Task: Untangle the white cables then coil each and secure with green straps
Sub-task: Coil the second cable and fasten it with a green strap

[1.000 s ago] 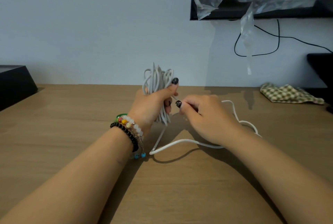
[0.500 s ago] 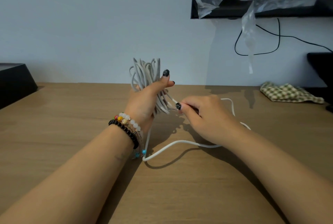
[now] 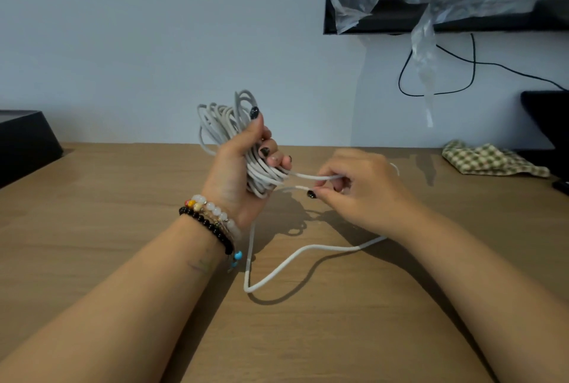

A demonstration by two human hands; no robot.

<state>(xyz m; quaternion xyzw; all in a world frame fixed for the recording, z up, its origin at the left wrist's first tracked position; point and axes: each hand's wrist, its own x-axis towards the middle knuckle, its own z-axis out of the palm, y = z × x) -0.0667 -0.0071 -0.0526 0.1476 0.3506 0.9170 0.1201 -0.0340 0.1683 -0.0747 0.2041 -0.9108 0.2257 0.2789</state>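
Head view shows the left hand (image 3: 238,173) gripping a coil of white cable (image 3: 224,124) held upright above the desk (image 3: 92,228), while the right hand (image 3: 354,188) pinches the strand leading off the coil. A loose tail (image 3: 308,248) trails across the desk under the right forearm. Judging from this, the coil's loops could slip out of the left hand's grip and tangle again if the right hand tugs hard, and the tail may snag under the forearm. No green strap is visible. A checked cloth (image 3: 492,161) lies far right, a black box (image 3: 24,142) far left, well apart
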